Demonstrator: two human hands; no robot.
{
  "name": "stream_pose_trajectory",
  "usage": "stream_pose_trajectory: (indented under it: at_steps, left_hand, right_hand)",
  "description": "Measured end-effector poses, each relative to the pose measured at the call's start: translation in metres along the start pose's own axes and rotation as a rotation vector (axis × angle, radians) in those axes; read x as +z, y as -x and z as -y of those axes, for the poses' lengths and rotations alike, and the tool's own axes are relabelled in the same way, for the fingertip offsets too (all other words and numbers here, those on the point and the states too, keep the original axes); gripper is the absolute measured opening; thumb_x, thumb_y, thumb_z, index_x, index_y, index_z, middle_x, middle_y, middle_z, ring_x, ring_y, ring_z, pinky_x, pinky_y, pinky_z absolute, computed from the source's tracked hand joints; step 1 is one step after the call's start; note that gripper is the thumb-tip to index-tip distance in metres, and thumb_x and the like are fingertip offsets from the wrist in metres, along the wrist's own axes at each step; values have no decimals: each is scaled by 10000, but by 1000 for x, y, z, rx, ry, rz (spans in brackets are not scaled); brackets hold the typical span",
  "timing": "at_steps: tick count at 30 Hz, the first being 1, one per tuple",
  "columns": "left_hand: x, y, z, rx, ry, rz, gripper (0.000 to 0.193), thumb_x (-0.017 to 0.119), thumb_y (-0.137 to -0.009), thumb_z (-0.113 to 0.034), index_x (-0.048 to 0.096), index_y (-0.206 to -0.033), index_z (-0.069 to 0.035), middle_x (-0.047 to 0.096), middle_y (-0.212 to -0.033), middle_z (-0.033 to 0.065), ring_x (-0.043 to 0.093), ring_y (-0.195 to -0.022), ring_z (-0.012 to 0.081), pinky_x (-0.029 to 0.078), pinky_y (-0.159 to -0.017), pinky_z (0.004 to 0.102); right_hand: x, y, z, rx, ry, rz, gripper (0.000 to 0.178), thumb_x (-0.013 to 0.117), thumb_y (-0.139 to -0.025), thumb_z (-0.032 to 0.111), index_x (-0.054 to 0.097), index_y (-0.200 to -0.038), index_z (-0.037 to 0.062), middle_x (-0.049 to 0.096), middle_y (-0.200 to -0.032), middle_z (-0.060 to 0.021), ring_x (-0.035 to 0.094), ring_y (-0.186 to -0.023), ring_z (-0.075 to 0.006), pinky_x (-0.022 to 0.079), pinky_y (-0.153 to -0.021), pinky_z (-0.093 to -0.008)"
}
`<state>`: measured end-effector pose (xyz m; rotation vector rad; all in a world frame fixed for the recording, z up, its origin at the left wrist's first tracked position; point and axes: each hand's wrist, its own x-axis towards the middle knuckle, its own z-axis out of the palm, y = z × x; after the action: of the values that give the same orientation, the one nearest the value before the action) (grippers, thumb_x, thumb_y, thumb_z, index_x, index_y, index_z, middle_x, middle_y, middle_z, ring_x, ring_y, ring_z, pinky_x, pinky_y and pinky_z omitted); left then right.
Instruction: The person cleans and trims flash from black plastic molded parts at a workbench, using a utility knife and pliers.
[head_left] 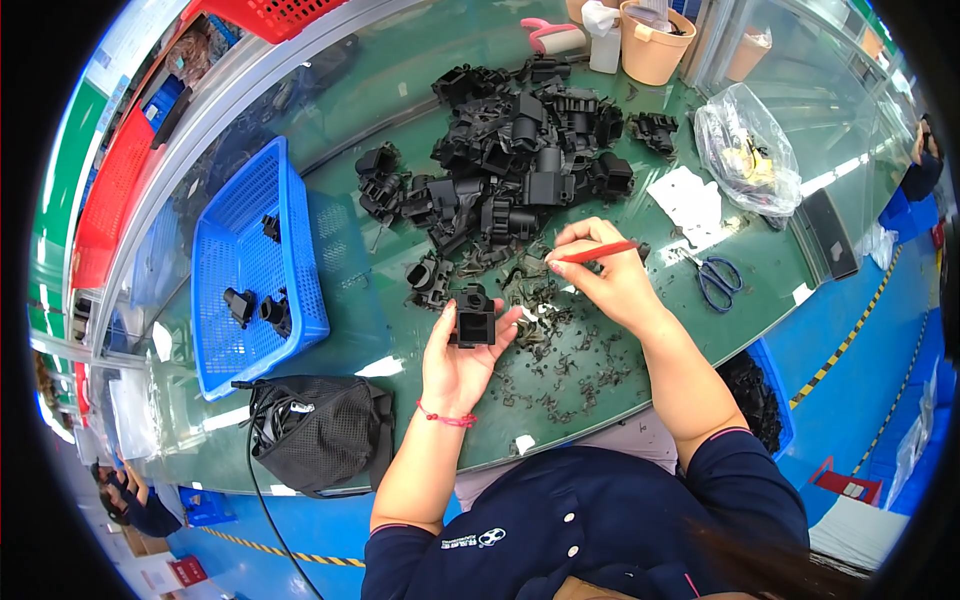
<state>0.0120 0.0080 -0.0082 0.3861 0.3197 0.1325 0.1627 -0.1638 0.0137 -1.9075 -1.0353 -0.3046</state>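
Observation:
My left hand (462, 352) holds up a black moulded plastic part (474, 320) with a square opening, fingers curled around it. To its right, my right hand (604, 272) pinches a slim red-handled tool (597, 252); its working tip is too small to make out. The tool is apart from the part. Beyond both hands lies a big heap of similar black plastic parts (535, 150). Small black scraps (560, 375) are scattered on the green table (400, 350) between my forearms.
A blue basket (312, 270) with several black parts stands left, behind a black mesh bag (335, 430). Scissors (718, 284), white paper (686, 204) and a clear plastic bag (745, 150) lie right. Far back are a tan bucket (652, 50) and a pink-handled roller (556, 38).

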Motion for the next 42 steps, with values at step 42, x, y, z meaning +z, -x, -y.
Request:
stream_pose_trajectory:
  at_steps: [42]
  left_hand:
    - [8, 6, 9, -10, -307, 234, 489, 500, -929, -289, 270, -1348, -188, 431, -1290, 251, 584, -978, 302, 532, -792, 385]
  right_hand:
    - [-40, 11, 11, 233, 361, 422, 143, 555, -833, 163, 579, -858, 24, 639, -770, -134, 641, -704, -287, 508, -631, -382]
